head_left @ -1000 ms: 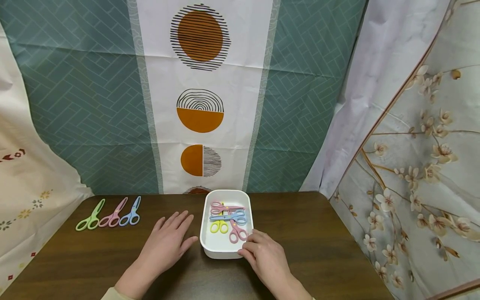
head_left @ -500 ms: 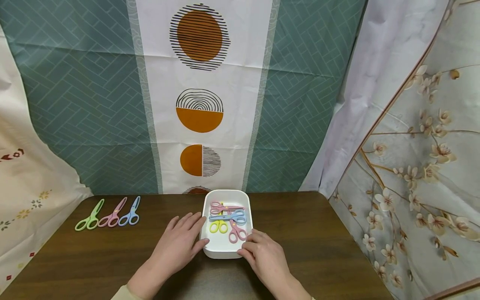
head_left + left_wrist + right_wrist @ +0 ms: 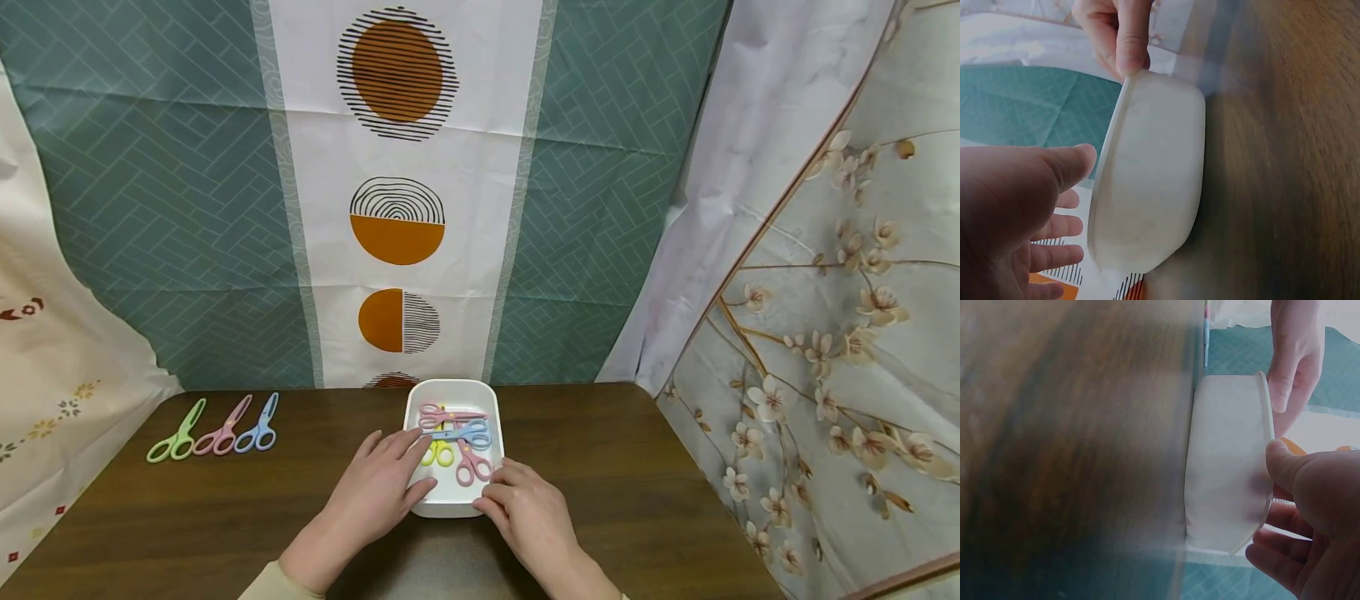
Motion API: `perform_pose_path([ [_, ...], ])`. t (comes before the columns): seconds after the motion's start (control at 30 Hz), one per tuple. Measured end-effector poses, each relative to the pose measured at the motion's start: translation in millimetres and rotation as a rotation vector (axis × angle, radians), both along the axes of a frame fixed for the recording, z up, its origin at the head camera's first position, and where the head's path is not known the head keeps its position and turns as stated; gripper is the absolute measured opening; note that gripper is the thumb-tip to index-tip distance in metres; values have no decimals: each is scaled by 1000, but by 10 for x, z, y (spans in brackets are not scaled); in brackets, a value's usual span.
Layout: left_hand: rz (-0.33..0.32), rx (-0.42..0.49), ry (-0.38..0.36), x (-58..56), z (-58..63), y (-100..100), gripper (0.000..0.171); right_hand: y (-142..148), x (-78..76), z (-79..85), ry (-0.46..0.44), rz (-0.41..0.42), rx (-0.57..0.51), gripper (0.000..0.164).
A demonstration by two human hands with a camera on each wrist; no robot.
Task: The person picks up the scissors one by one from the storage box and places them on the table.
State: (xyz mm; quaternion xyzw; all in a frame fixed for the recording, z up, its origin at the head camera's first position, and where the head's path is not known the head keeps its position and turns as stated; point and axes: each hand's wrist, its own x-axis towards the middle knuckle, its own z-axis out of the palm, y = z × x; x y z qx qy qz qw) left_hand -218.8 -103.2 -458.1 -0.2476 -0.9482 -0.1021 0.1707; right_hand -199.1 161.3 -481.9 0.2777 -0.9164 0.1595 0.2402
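A white plastic box stands on the table, holding a few children's scissors. Blue scissors lie on top of pink scissors and yellow scissors, with a second pink pair at the far end. My right hand pinches the rim at the near right corner, its thumb outside against the wall. Over the left side of the box hovers my left hand, fingers extended and spread above the rim. In the left wrist view its thumb is beside the rim, and nothing is held.
Green scissors, pink scissors and blue scissors lie in a row at the table's far left. A patterned green and white curtain hangs behind the table, with flowered cloth at the right.
My left hand has moved right from the table beside the box to over its left rim and the scissors. The right hand keeps its grip on the corner.
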Motion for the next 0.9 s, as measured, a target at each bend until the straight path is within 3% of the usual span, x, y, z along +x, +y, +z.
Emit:
perform_pose_path([
  [0.47,-102,-9,115,-122,-71,145,39,4,3,-4,23,5,0,16],
  [0.57,-97,-20,81,-155,-69,175,37,1,0,-10,28,8,1,15],
  [0.77,-57,-35,-65,-229,-31,242,39,0,-5,-6,32,14,-8,15],
  [0.9,-37,-56,-102,-272,-10,277,39,2,1,2,25,9,-4,15],
])
